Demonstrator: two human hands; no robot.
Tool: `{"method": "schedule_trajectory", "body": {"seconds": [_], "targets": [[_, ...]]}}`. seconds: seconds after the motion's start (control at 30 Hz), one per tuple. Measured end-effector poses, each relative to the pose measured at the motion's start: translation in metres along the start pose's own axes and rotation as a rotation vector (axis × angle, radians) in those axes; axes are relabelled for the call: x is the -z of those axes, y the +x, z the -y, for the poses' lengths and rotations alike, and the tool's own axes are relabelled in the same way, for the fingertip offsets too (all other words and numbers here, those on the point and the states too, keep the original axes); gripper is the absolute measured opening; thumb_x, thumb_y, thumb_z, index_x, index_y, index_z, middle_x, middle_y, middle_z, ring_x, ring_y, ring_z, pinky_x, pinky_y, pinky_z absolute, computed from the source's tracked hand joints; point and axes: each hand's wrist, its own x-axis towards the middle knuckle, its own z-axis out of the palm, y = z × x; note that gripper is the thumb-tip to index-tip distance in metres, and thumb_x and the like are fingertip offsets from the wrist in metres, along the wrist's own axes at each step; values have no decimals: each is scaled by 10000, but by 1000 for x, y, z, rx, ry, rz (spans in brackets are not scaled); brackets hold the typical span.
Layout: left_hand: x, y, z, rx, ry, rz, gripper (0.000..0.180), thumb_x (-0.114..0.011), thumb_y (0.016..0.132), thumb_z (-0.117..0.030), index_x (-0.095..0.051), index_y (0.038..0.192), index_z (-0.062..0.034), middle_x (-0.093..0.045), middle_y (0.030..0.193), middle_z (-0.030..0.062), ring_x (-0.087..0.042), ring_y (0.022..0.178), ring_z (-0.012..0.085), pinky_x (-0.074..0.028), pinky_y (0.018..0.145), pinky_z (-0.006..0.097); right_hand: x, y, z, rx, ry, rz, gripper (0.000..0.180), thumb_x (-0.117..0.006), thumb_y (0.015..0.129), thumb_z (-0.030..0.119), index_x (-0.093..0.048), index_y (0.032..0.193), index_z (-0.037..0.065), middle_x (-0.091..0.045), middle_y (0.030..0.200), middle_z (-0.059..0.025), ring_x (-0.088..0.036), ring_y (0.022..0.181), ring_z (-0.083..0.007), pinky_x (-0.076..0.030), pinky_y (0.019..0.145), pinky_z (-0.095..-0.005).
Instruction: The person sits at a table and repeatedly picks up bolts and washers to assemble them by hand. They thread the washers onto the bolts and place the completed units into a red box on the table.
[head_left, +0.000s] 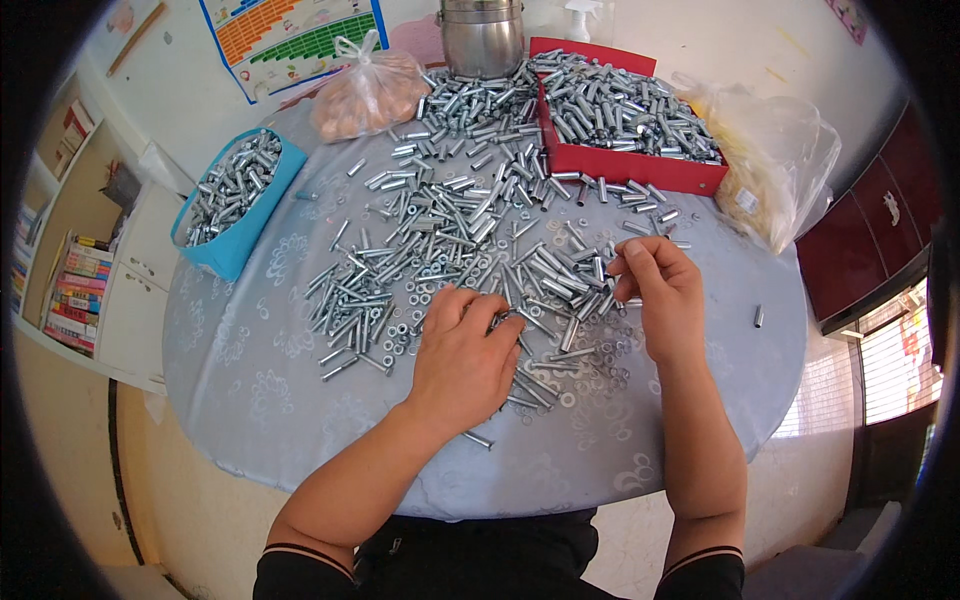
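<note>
Now the left hand (pixel 462 352) rests palm down on the loose bolts (pixel 450 225) and washers (pixel 590 375) spread over the round table (pixel 260 400), its fingers curled over a few pieces. Just right of it, the right hand (pixel 662 292) pinches something small, too tiny to tell. Farther off sit a red tray (pixel 625 168) and, to the left, a blue bin (pixel 235 245), both full of bolts.

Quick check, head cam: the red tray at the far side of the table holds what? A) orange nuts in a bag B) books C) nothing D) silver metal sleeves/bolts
D: the red tray is heaped with silver metal sleeves, the same kind as the parts scattered across the table in front of the left hand and right hand.
</note>
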Motion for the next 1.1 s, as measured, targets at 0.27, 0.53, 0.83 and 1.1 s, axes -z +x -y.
{"method": "schedule_trajectory", "body": {"seconds": [0.27, 0.53, 0.83, 1.1], "targets": [[-1, -1, 4, 21, -6, 5, 154, -729, 759, -110, -688, 903, -70, -603, 1067, 78, -509, 1068, 314, -411, 950, 433, 11, -5, -3, 439, -707, 557, 206, -709, 801, 88, -708, 1005, 55, -670, 883, -68, -651, 803, -246, -522, 711, -361], [8, 1, 2, 73, -120, -156, 144, -719, 833, -115, -676, 957, -56, -637, 956, 82, -602, 877, 281, -491, 768, 374, 2, -15, 4, 423, -868, 645, 235, -708, 763, 60, -702, 997, 76, -625, 977, -109, -632, 894, -316, -518, 770, -399], [7, -9, 3, 441, -776, -115, 149, -602, 946, -20, -653, 1080, 19, -687, 929, 92, -701, 803, 153, -557, 702, 276, -12, -15, 0, 84, -220, 364, 168, -663, 913, 38, -635, 1079, 30, -644, 922, -13, -595, 790, -69, -499, 684, -252], [1, -12, 6, 483, -898, -92, 181, -601, 948, 0, -637, 1123, 25, -691, 963, 84, -704, 847, 151, -567, 749, 269, -19, -18, -2, -86, 93, 335, 228, -649, 931, 4, -548, 1135, 23, -685, 971, -56, -623, 782, -92, -527, 675, -234]]}}
